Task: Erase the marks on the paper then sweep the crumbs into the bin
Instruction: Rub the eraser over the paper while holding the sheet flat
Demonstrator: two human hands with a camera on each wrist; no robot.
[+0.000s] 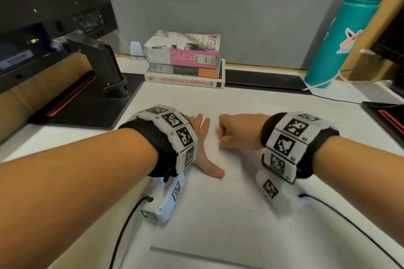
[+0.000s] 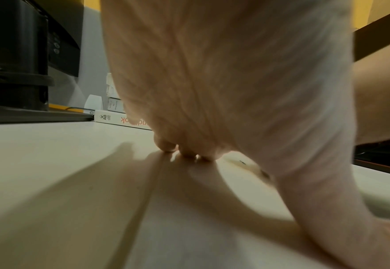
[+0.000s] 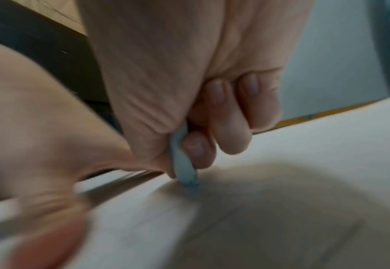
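Note:
A white sheet of paper (image 1: pixel 218 209) lies on the white desk, with faint pencil lines (image 1: pixel 238 218) near its lower middle. My left hand (image 1: pixel 203 148) lies flat on the paper's left part, fingers straight and thumb spread; its fingertips (image 2: pixel 187 152) press the sheet. To the right of it my right hand (image 1: pixel 236 132) is curled into a fist. In the right wrist view, this right hand (image 3: pixel 189 142) pinches a pale blue eraser (image 3: pixel 183 163) whose tip touches the paper (image 3: pixel 281 209). Faint pencil lines (image 3: pixel 235 216) run across the sheet close to the eraser. No bin is in view.
A stack of books (image 1: pixel 185 61) stands at the back centre. A black monitor stand and base (image 1: pixel 98 85) fill the left. A teal water bottle (image 1: pixel 343 28) stands at the back right, a black pad (image 1: pixel 387 116) at the right edge. Cables trail from both wrists.

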